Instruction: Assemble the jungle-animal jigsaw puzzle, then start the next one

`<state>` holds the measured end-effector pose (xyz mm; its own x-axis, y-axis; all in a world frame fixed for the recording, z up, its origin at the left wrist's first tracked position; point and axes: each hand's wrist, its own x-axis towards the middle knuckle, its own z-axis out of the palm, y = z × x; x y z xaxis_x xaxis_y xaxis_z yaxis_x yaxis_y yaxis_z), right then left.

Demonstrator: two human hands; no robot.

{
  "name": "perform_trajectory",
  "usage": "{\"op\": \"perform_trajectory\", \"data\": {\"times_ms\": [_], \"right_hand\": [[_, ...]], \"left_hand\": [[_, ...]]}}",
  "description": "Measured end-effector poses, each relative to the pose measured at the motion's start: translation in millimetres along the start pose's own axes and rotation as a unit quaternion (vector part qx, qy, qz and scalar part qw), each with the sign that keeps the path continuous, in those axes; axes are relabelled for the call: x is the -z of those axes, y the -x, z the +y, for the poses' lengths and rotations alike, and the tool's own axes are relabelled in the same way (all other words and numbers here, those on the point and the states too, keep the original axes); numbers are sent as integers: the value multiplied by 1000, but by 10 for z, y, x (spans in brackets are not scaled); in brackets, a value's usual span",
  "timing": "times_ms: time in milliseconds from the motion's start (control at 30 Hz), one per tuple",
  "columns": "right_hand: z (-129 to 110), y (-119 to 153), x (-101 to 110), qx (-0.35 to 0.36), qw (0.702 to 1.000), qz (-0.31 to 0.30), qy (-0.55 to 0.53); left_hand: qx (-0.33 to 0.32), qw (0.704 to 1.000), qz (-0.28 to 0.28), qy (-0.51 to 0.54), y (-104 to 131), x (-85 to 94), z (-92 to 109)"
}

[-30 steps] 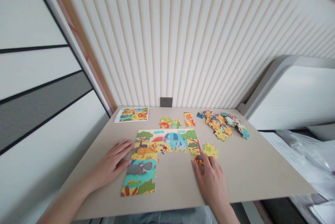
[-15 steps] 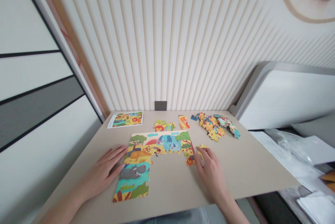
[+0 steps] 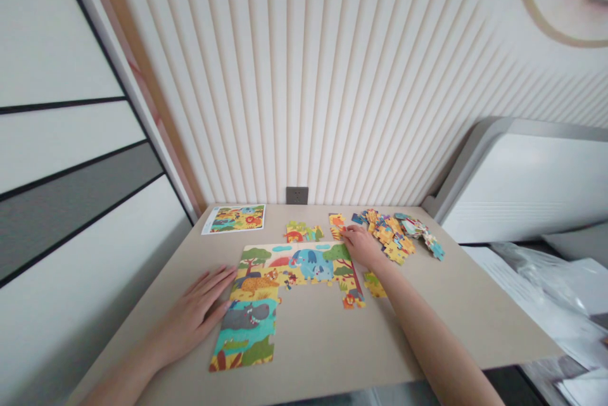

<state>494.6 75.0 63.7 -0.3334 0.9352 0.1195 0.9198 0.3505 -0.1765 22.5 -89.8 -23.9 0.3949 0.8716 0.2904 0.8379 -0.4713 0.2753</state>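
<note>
I see the right hand has left the right edge of the partly built puzzle mid-desk and now reaches far, forearm outstretched, to the orange striped section; whether its bunched fingers grip it, I cannot tell. My left hand stays flat, fingers extended at the puzzle's left edge, grasping nothing.

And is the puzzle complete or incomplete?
Incomplete: the puzzle has a wide gap in its lower middle, and loose pieces lie piled near the right hand.
</note>
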Motion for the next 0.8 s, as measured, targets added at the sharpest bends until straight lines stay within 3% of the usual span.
{"op": "perform_trajectory", "data": {"times_ms": [467, 800], "right_hand": [[345, 44, -131, -28, 997, 23, -62], [391, 38, -153, -34, 986, 57, -150]], "left_hand": [[12, 999, -31, 4, 7, 40, 29], [9, 999, -31, 3, 4, 39, 14]]}}
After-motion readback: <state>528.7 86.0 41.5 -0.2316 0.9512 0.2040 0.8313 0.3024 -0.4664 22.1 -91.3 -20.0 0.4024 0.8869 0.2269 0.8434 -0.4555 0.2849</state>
